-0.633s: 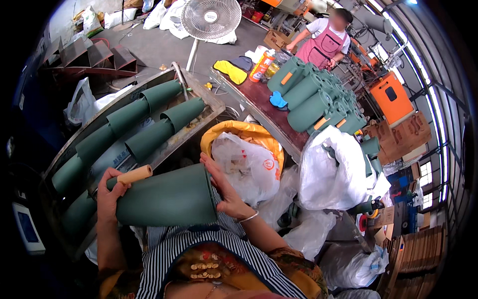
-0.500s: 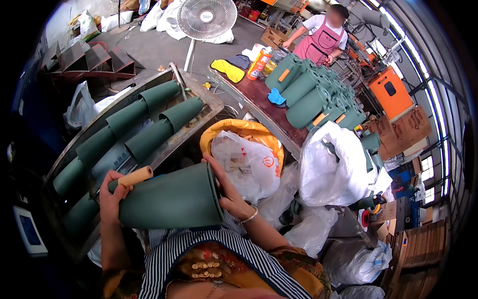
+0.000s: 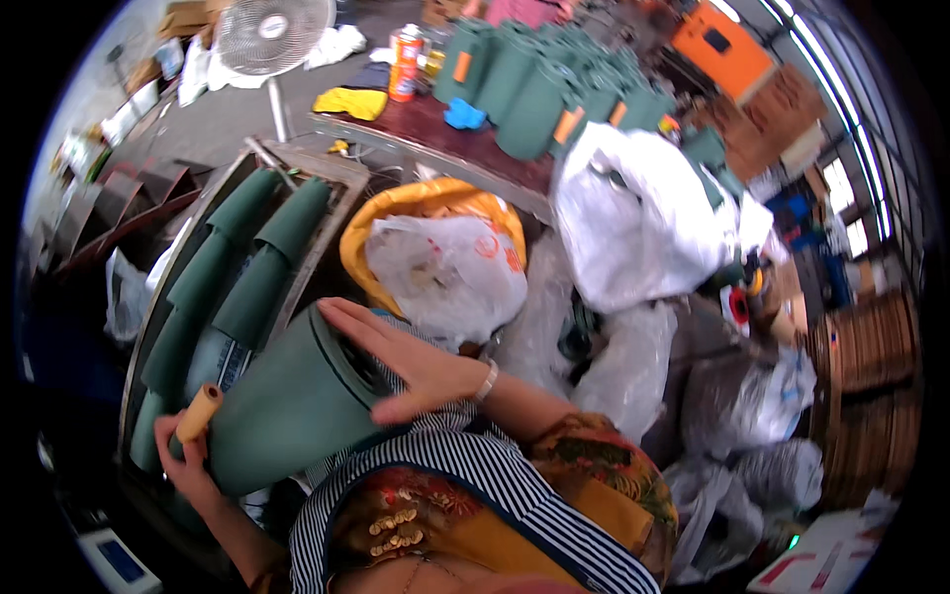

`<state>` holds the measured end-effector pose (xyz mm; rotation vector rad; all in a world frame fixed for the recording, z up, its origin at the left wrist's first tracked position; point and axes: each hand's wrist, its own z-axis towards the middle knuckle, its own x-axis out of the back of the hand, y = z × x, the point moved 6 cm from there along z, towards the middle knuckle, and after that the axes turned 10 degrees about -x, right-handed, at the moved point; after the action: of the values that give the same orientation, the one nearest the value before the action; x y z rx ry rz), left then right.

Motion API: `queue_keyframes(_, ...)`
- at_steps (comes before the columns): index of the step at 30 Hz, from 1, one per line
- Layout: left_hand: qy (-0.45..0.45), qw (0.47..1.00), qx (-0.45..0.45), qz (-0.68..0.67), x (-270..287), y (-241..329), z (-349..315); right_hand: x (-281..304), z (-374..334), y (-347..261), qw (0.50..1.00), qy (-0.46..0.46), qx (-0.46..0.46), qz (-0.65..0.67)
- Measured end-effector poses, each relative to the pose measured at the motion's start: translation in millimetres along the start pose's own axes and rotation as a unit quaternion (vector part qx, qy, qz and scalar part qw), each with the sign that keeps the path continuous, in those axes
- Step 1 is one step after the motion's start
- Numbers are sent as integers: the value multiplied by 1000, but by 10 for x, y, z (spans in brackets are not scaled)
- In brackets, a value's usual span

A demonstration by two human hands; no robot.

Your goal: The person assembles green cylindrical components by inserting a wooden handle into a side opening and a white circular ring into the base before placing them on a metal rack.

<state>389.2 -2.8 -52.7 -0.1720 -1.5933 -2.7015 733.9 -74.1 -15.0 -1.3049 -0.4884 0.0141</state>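
A dark green tapered plastic container (image 3: 287,396) lies tilted across my front, its wide open end toward the right. From its narrow end sticks out a tan tube-like handle (image 3: 199,411). My left hand (image 3: 188,465) is closed around that narrow end beside the handle. Over the wide end, my right hand (image 3: 421,366) has its fingers stretched out, their tips touching the upper rim and the thumb near the lower rim. To the left, similar green pieces (image 3: 213,267) lie nested in two rows in a metal-edged trough (image 3: 327,188).
Ahead stands a yellow sack (image 3: 366,213) lined with a clear bag. A dark red table (image 3: 416,129) holds several green containers (image 3: 534,109), a spray can (image 3: 405,64) and yellow cloth (image 3: 350,103). White bags (image 3: 633,218) crowd the right. A fan (image 3: 272,35) and a co-worker (image 3: 524,10) are beyond.
My view has turned, and the surroundings shift left and up. The container's wide end has tipped upward, and my right hand's fingers have straightened across its rim. The left hand keeps its hold.
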Motion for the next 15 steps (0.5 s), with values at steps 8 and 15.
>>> queue_keyframes(8, -357, 810, -360, 294, -1405, 1179, -32, -546, -469, 1655, 723, -153, -421, 526)
queue_keyframes(15, 71, 974, 199, 85, -691, -458, -182, 3129, -1533, 2499, 741, 632, -164, 157)
